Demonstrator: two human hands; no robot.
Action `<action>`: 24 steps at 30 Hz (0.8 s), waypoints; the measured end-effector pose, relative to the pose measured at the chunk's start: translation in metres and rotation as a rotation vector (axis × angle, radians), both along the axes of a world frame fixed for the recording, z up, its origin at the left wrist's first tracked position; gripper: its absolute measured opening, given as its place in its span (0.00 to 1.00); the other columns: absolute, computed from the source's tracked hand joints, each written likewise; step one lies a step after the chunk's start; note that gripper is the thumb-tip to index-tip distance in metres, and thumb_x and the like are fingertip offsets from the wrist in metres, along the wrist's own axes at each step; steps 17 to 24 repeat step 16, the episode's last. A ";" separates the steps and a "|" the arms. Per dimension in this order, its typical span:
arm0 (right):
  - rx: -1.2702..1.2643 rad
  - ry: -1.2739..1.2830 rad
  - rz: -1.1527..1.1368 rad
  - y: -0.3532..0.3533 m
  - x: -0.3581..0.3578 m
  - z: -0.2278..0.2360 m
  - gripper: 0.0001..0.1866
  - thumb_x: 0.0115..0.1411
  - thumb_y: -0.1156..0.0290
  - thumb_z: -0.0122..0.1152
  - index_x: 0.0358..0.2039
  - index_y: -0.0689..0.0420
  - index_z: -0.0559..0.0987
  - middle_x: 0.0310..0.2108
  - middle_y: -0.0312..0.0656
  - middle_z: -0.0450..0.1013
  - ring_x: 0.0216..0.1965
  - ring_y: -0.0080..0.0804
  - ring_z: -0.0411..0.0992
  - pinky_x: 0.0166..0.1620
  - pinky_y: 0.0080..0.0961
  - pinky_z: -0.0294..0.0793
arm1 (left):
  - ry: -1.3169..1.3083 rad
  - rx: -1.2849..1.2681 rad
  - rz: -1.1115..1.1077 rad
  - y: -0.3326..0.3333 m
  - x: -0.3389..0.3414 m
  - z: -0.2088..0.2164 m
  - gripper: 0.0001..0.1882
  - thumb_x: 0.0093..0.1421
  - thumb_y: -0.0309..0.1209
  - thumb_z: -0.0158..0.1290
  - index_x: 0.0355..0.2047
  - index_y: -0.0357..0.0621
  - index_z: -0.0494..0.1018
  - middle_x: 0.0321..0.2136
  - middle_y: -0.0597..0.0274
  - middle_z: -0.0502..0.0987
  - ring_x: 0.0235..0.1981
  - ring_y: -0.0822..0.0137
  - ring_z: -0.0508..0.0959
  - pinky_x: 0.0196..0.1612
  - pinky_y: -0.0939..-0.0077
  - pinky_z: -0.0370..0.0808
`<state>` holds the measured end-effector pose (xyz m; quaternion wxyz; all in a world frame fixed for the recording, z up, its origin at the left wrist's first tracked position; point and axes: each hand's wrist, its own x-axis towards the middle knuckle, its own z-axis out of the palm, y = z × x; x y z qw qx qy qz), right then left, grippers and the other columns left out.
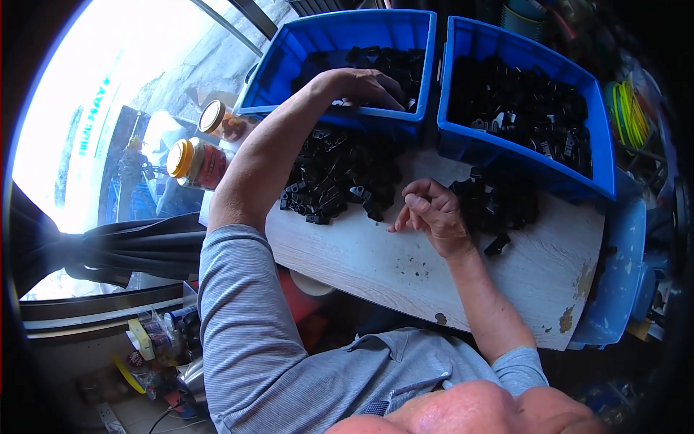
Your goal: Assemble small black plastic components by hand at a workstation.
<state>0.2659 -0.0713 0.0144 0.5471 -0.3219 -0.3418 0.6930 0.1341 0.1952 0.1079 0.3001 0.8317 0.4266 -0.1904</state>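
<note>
My left hand point(370, 88) reaches over the near rim of the left blue bin point(340, 29), above small black parts point(394, 61) inside it. Its fingers stretch to the right and bend downward, and the undersides are hidden. Low over the pale table point(361, 253) is my right hand point(439, 220), with the thumb close to the forefinger and the lower fingers extended; I see nothing held in it. It lies between a large pile of black parts point(340, 170) on the left and a smaller black pile point(502, 202) on the right.
A second blue bin point(520, 148), full of black parts with some shiny metal, stands at the back right. Two lidded jars point(199, 163) are by the window beyond my left arm. A translucent blue tub point(614, 289) sits past the table's right edge; yellow cord point(629, 116) hangs behind.
</note>
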 end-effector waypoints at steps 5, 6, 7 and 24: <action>-0.010 -0.007 -0.003 0.000 -0.001 0.002 0.08 0.64 0.67 0.62 0.41 0.55 0.78 0.18 0.34 0.70 0.27 0.27 0.78 0.42 0.48 0.84 | 0.001 -0.061 -0.009 -0.002 0.000 0.007 0.36 0.50 0.56 0.65 0.58 0.63 0.72 0.48 0.60 0.80 0.46 0.61 0.81 0.43 0.64 0.83; -0.009 -0.019 -0.008 0.000 -0.001 0.004 0.08 0.64 0.67 0.62 0.41 0.56 0.78 0.18 0.33 0.69 0.27 0.27 0.78 0.42 0.47 0.84 | -0.001 -0.052 -0.009 -0.001 0.001 0.006 0.33 0.52 0.54 0.64 0.58 0.63 0.73 0.47 0.61 0.80 0.45 0.62 0.81 0.41 0.65 0.83; -0.009 -0.031 -0.015 0.000 -0.002 0.005 0.08 0.64 0.67 0.62 0.41 0.56 0.78 0.17 0.33 0.69 0.26 0.27 0.78 0.42 0.47 0.84 | -0.002 -0.045 -0.011 0.001 0.001 0.004 0.31 0.53 0.53 0.63 0.57 0.63 0.73 0.47 0.62 0.80 0.44 0.63 0.82 0.39 0.67 0.83; 0.016 0.013 0.021 0.001 -0.001 -0.003 0.08 0.66 0.67 0.59 0.43 0.54 0.78 0.17 0.34 0.69 0.27 0.29 0.78 0.42 0.46 0.84 | -0.108 -0.074 -0.176 0.012 -0.010 -0.007 0.24 0.56 0.46 0.61 0.54 0.65 0.75 0.43 0.61 0.80 0.40 0.63 0.81 0.37 0.62 0.81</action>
